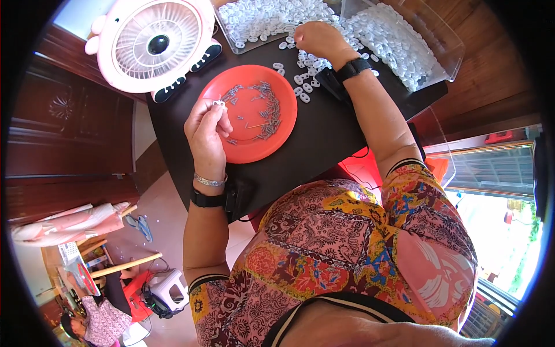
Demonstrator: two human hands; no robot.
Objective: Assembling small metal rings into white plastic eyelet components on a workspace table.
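Observation:
My left hand [207, 130] is over the left rim of a round red plate [243, 151]. Its thumb and fingers pinch a small white plastic piece [218, 103]. Small grey screws [269, 115] lie scattered on the plate, mostly along its right side. My right hand [321, 39] is curled closed above a pile of white oval two-hole pieces [311, 61] at the table's far side. Whatever its fingers hold, if anything, cannot be made out.
A clear tray [234, 47] and a clear bin [450, 63] hold many white pieces at the back. At the far left stands a white-and-pink fan [159, 45]. The dark table [179, 147] carries everything. Another person [104, 315] is at lower left.

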